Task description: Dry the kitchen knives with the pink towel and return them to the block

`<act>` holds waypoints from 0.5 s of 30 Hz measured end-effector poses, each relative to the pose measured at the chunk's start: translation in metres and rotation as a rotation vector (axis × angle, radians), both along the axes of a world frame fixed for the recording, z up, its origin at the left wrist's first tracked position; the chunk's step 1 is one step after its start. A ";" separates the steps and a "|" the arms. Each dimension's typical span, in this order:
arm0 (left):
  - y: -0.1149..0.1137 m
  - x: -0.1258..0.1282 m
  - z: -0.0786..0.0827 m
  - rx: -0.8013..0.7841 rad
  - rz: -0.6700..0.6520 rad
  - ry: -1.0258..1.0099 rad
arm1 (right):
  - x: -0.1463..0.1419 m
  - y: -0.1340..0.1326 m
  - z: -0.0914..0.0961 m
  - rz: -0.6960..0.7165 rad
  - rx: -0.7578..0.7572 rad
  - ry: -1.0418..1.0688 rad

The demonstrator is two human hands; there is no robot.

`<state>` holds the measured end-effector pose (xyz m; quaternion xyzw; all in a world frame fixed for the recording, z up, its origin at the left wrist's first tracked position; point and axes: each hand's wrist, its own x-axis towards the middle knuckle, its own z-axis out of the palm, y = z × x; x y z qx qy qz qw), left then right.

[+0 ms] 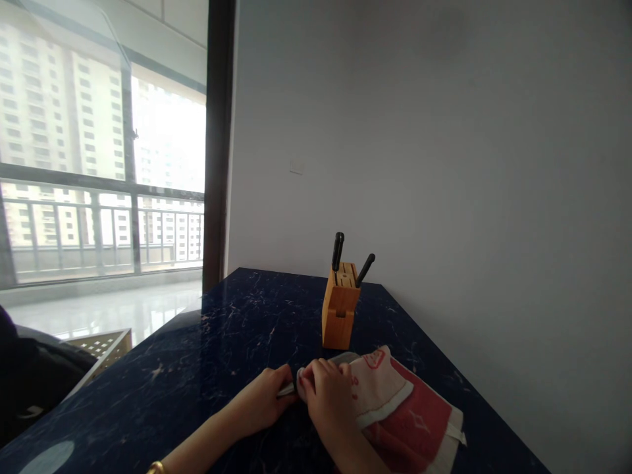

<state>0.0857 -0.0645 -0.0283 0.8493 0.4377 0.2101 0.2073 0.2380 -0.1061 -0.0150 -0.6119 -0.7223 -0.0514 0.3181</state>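
My left hand (266, 398) is closed around the handle end of what looks like a knife, with a small silvery part (286, 390) showing between the fingers. Right beside it, my right hand (328, 388) grips the edge of a red and cream towel (419, 421). A flat grey shape, perhaps the blade, shows just past the right hand's knuckles; the rest is hidden by hand and cloth. The towel lies folded and spread to the right. Behind the hands stands a wooden knife block (340, 316), upright, with two black-handled knives (338, 251) in its slots.
The dark blue marbled table (237, 329) runs back to a plain pale wall (444, 164). A pale round mark (48, 457) shows at its near left. Left of the table are a dark bag-like object (44, 375), a perforated light frame (106, 352) and large windows.
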 end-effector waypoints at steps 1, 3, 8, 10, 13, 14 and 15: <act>0.001 0.000 -0.001 -0.004 0.004 -0.003 | 0.000 0.000 0.000 0.000 0.005 -0.005; 0.004 -0.001 -0.003 -0.018 0.009 -0.016 | 0.000 -0.001 0.000 0.005 -0.003 -0.019; 0.010 -0.003 -0.008 -0.039 0.005 -0.061 | 0.000 -0.001 -0.003 0.025 -0.033 0.003; 0.009 -0.002 -0.007 -0.027 -0.008 -0.057 | 0.000 0.000 -0.003 0.019 -0.020 0.022; 0.006 -0.001 -0.004 -0.005 -0.021 -0.029 | 0.000 0.002 -0.002 0.013 -0.017 0.022; 0.005 -0.001 -0.004 -0.002 -0.022 -0.021 | 0.000 0.002 -0.001 0.016 -0.025 0.019; 0.005 -0.001 -0.004 0.000 -0.026 -0.017 | 0.000 0.001 -0.001 0.018 -0.031 0.017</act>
